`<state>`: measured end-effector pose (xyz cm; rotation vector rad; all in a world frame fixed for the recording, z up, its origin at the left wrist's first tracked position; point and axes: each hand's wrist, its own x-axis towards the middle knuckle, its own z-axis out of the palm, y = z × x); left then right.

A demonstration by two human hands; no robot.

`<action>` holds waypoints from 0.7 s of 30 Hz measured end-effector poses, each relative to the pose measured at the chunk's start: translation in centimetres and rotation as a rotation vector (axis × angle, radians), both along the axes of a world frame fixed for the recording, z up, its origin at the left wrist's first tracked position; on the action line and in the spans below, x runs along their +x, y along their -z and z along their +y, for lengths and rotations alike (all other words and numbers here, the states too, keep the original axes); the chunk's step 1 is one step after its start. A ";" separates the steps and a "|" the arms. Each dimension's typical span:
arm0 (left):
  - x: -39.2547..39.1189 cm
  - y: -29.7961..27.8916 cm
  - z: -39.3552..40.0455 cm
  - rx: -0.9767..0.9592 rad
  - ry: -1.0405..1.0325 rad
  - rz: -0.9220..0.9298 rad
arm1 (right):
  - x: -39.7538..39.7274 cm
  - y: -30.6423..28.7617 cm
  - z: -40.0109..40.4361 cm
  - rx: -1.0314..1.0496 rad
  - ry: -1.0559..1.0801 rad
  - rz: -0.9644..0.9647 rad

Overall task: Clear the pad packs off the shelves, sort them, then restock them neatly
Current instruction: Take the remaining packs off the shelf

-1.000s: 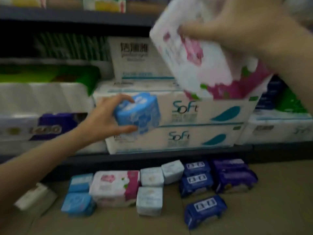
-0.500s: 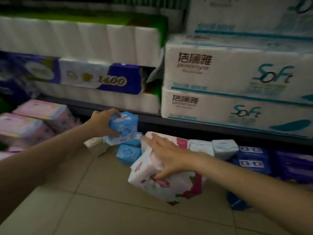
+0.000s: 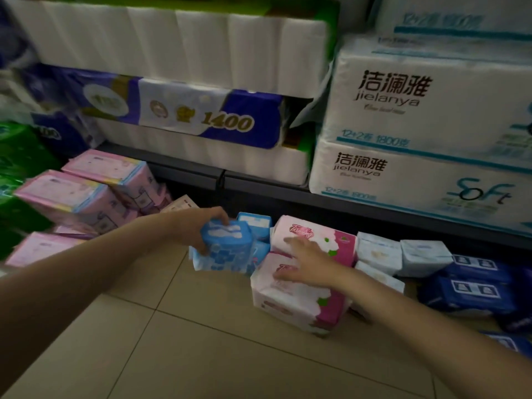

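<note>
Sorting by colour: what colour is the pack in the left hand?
Light blue pack with white, head view.

Small blue plastic pad pack (image 3: 227, 249): tilted, held just above floor. Two pink-and-white floral packs: front (image 3: 293, 303) on tiled floor, rear (image 3: 339, 240) touching behind. Pale white packs (image 3: 377, 251) beside; dark blue packs (image 3: 472, 289) rightmost.

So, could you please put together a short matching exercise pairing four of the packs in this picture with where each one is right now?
Things:
1. light blue pack
2. front pink-and-white pack
3. dark blue packs
4. 1400 roll pack

Places:
A. on the shelf
B. gripped in the left hand
C. floor, far right
D. under the right hand

Pairs: 1-B, 2-D, 3-C, 4-A
</note>
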<state>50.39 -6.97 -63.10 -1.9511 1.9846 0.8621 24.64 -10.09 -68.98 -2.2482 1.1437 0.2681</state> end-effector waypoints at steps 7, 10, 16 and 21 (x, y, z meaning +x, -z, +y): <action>-1.3 4.8 1.4 0.054 0.193 -0.157 | 1.2 0.5 0.1 -0.070 -0.011 0.009; -2.7 7.0 1.5 0.068 0.318 -0.284 | 0.9 0.3 -0.3 -0.060 -0.023 0.083; -3.3 10.1 1.9 0.010 0.472 -0.457 | -1.0 0.6 0.8 0.005 -0.087 0.422; -3.0 13.6 2.0 -0.074 0.561 -0.476 | -1.6 1.7 2.1 -0.123 -0.123 0.526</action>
